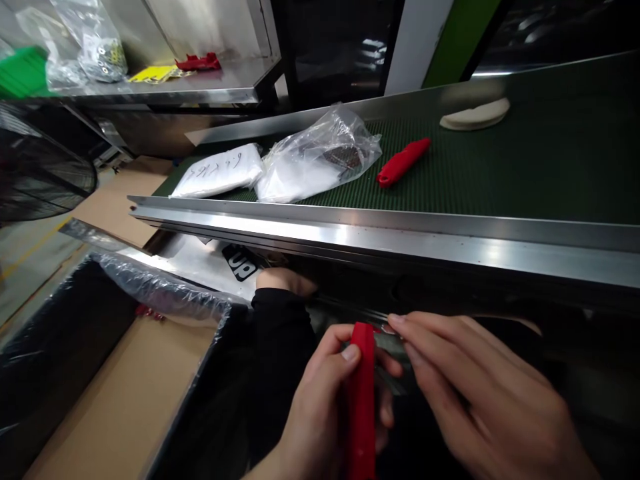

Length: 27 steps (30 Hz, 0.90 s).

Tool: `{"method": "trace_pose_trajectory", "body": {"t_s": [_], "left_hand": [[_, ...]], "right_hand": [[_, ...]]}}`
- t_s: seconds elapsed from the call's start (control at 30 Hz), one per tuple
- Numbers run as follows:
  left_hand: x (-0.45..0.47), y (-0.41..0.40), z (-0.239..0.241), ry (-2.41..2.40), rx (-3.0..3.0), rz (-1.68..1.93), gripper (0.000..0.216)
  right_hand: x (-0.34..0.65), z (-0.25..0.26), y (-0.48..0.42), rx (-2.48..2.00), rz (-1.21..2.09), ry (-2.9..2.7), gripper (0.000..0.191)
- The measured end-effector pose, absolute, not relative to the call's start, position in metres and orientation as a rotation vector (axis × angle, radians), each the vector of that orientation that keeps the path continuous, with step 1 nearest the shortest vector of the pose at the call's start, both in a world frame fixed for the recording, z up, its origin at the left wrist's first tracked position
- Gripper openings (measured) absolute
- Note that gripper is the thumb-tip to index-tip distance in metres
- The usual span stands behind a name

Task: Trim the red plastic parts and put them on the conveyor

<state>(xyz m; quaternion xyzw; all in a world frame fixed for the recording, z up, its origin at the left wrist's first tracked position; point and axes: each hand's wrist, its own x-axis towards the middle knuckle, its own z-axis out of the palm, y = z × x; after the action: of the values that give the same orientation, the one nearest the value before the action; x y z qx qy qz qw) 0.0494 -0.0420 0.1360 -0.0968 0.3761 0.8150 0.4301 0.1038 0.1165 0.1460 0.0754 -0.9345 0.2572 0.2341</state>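
Note:
My left hand [320, 407] grips a long red plastic piece [362, 400] upright, thumb pressed on its upper end. My right hand [475, 393] reaches in from the right. Its fingertips pinch what looks like a thin clear plastic bag [395, 350] at the top of the red piece. Both hands work low, under the steel rail [400, 233] of a green conveyor belt [525, 173]. Another red piece [403, 162] lies on the belt.
A hand in a black sleeve [283, 313] that is not mine rests under the rail to the left. Plastic bags [320, 157], a white packet [220, 172] and a beige piece [475, 115] lie on the belt. A plastic-lined cardboard box [120, 393] stands lower left, a fan [40, 167] beyond.

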Motion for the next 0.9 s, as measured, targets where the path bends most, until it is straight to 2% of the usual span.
{"method": "trace_pose_trajectory", "body": {"t_s": [0.9], "left_hand": [[0.0523,-0.0397,0.1437,0.921,-0.246,2.015,0.017]], "right_hand": [[0.1103,0.1461,0.1200,0.303,0.570,-2.597,0.038]]}}
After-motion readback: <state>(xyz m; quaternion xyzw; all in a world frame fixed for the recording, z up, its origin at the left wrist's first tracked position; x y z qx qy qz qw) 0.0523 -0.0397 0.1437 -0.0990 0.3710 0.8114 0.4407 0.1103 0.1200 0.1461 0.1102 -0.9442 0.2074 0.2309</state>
